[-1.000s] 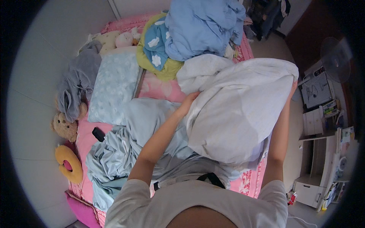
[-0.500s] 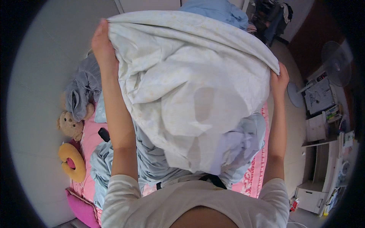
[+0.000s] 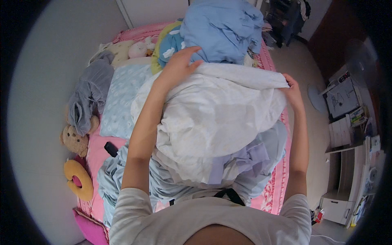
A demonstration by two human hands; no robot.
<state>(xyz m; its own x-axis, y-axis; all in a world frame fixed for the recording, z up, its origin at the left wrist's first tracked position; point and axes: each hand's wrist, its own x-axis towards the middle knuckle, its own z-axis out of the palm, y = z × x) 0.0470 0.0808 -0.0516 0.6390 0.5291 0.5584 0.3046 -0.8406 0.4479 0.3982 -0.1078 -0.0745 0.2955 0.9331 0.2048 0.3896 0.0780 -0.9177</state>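
Note:
A large white cloth (image 3: 220,122) with a faint pattern, like a bed sheet or cover, lies bunched before me with its far edge raised. My right hand (image 3: 293,92) pinches the far right corner of it. At the far edge, my left hand (image 3: 179,67) has its fingers apart, thumb just above the fabric, and grips nothing. Under the near side of the white cloth shows a lilac cloth (image 3: 245,159). Crumpled light blue fabric (image 3: 112,173) spreads beneath and around both.
The bed has a pink cover (image 3: 279,175). A blue quilt (image 3: 222,30) is heaped at the far end. Along the left lie a pale blue pillow (image 3: 122,100), grey clothing (image 3: 87,98), a teddy bear (image 3: 75,141) and a yellow neck pillow (image 3: 77,179). A fan (image 3: 318,98) stands right.
The white cloth has come down from its spread-out hold, uncovering the blue quilt and pillow. My left hand has let go of its corner and moved right; my right hand still grips and sits slightly lower.

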